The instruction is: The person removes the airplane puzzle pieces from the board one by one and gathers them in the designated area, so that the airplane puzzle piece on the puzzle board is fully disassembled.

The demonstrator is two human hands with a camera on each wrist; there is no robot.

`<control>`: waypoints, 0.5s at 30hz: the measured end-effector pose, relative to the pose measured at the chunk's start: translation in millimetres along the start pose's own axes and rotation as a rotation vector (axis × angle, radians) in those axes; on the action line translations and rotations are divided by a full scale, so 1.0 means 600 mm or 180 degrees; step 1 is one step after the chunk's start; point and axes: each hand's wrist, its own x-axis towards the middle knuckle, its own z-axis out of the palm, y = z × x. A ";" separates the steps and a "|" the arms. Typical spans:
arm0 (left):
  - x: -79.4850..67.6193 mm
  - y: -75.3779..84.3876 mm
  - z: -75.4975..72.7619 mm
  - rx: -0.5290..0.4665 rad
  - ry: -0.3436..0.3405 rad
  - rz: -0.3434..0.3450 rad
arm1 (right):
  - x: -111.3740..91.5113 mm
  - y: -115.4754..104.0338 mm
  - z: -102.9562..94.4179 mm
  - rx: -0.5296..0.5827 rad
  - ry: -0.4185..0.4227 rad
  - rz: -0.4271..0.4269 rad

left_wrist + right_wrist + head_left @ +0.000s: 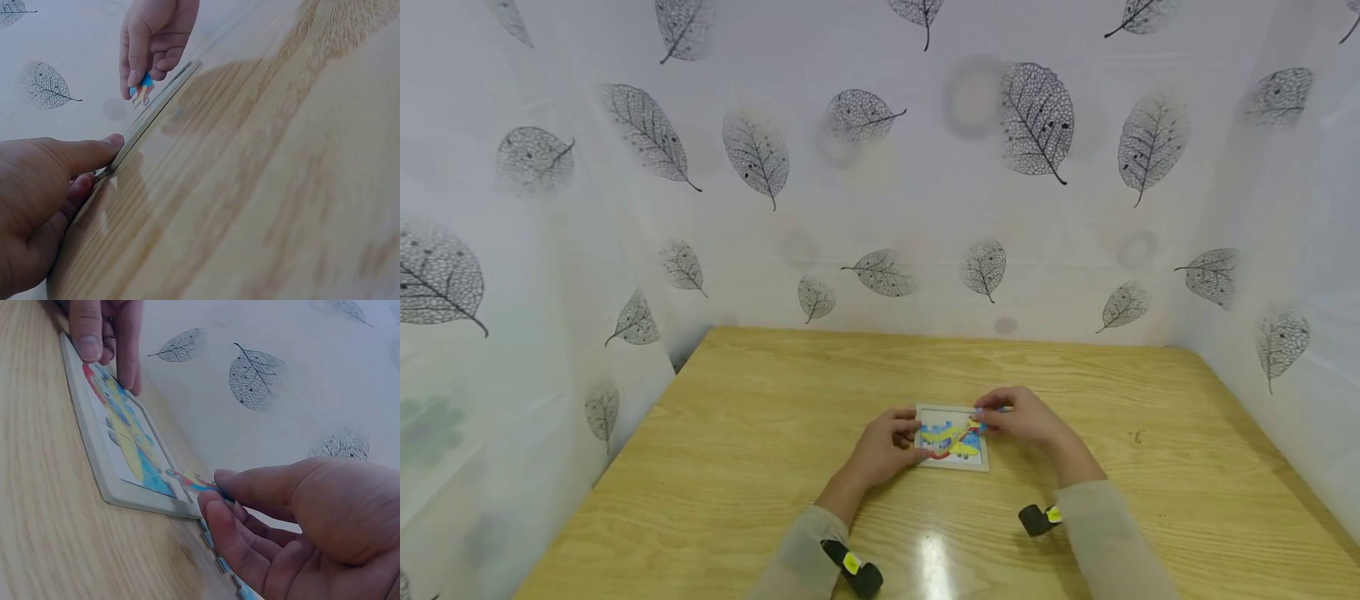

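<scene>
A small jigsaw puzzle tray [955,467] with a pale raised rim lies on the table, holding a picture of a yellow and blue airplane [125,425]. My left hand [883,450] holds the tray at its left side, thumb on the near rim and other fingers along the edge. Between thumb and fingertips, my right hand [1022,417] pinches a puzzle piece [195,482] coloured blue, red and yellow. That piece is over the tray's far right corner, where the bare bottom shows along the far side.
More puzzle pieces [215,550] lie on the table under my right hand, mostly hidden from the head view. Wood-grain table [760,417] surrounds the tray. A white curtain with leaf prints [880,183] hangs behind and at both sides. Dark wrist devices [1039,520] sit below my sleeves.
</scene>
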 end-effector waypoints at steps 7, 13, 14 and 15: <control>-0.001 -0.002 0.001 -0.0004 0.0000 -0.0050 | -0.003 0.019 -0.018 0.0529 -0.0057 0.0017; 0.000 -0.003 0.001 0.0027 0.0006 0.0048 | -0.004 0.038 -0.036 0.0701 0.0027 0.0060; 0.000 -0.004 0.002 0.0034 0.0007 0.0067 | -0.004 0.041 -0.038 0.0696 0.0040 0.0059; 0.000 -0.004 0.002 0.0036 0.0009 0.0061 | -0.004 0.043 -0.041 0.0710 0.0045 0.0052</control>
